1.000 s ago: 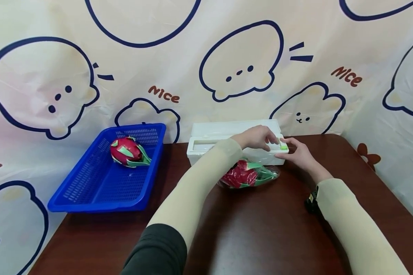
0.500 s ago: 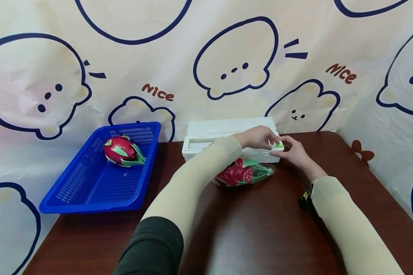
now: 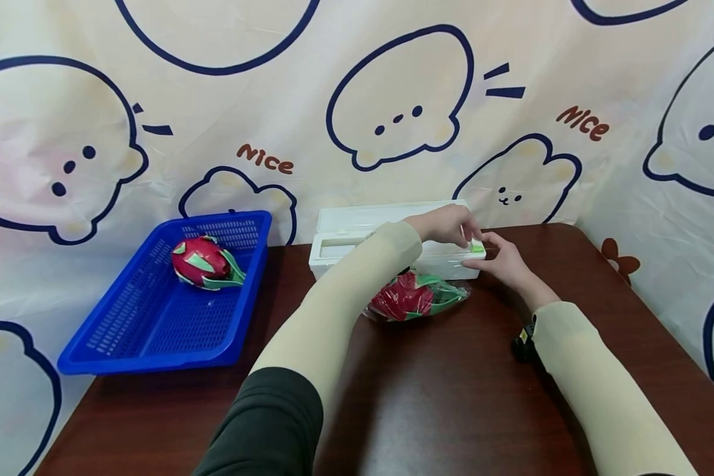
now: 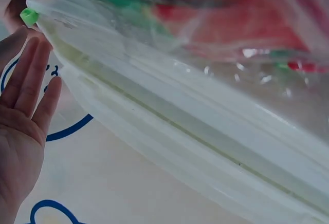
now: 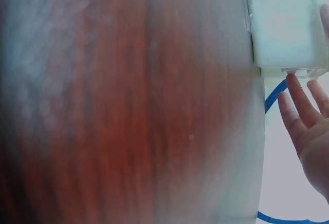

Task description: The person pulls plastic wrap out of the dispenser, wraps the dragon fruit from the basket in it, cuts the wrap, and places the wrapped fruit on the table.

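A long white cling film box (image 3: 332, 256) stands at the back of the table, its lid raised, with a green slider (image 3: 477, 249) at the right end. Above that end is my left hand (image 3: 446, 223), fingertips close to the slider; in the left wrist view its fingers (image 4: 32, 77) look loosely extended. Whether they touch the slider is unclear. My right hand (image 3: 502, 261) grips the box's right end between thumb and fingers. Just in front of the box lies a film-wrapped dragon fruit (image 3: 409, 297), partly behind my left forearm. Wrinkled clear film shows between them.
On the left, a blue plastic basket (image 3: 181, 330) holds an unwrapped dragon fruit (image 3: 199, 260). A patterned cloth wall (image 3: 309, 99) rises right behind the brown table (image 3: 440, 403).
The head view has shifted slightly, so everything appears a little further left. My left hand has risen slightly off the box end; the right keeps its grip there.
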`<state>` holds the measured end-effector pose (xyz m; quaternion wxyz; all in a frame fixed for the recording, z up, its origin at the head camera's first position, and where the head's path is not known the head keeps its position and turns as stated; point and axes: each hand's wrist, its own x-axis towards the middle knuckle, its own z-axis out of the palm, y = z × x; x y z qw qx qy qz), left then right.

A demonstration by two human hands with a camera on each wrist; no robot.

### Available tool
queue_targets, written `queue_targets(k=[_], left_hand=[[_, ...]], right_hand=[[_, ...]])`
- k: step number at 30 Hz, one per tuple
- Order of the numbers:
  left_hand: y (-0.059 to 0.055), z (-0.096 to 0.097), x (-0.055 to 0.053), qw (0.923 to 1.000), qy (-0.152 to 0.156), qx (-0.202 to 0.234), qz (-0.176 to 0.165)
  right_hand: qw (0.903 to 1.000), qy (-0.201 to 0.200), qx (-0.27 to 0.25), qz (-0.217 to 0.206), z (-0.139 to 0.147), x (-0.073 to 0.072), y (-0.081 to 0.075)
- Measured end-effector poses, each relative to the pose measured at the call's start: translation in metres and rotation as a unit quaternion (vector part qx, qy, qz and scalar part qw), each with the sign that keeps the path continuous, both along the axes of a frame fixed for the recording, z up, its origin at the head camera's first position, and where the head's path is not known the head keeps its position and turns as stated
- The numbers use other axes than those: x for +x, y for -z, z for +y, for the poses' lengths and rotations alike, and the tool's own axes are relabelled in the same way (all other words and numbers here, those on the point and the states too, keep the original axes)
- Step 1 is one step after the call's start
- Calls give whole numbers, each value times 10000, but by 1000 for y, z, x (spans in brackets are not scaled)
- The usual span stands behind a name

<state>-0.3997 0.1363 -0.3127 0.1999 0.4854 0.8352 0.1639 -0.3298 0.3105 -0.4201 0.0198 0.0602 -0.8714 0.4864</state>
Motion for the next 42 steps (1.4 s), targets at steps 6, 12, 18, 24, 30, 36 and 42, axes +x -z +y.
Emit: queue_targets(k=[6,12,18,24,30,36,42], left_hand=[[0,4,-1,9999,69,2,100],[7,7,-1,9997,155,-110,123],[11,7,-1,9986,311,-171,382],[12,8,-1,9975,396,-226,535],[11,5,-1,9988,215,-122,426],[12,-1,-1,9990,232,-19,385],[12,-12,-3,9993,84,-91,360]], right_hand=[[9999,-19,-90,51,2,-1,-1],[9998,-47,-176,31,1,-2,2],[9998,-35,-207,70,-2,-2,2],[9998,-40,-200,79,-1,-1,1],[9999,59,-151,35,0,-3,1],[9999,109,-120,-51,-1,-1,2],[9999,119,-39,-70,0,0,1]])
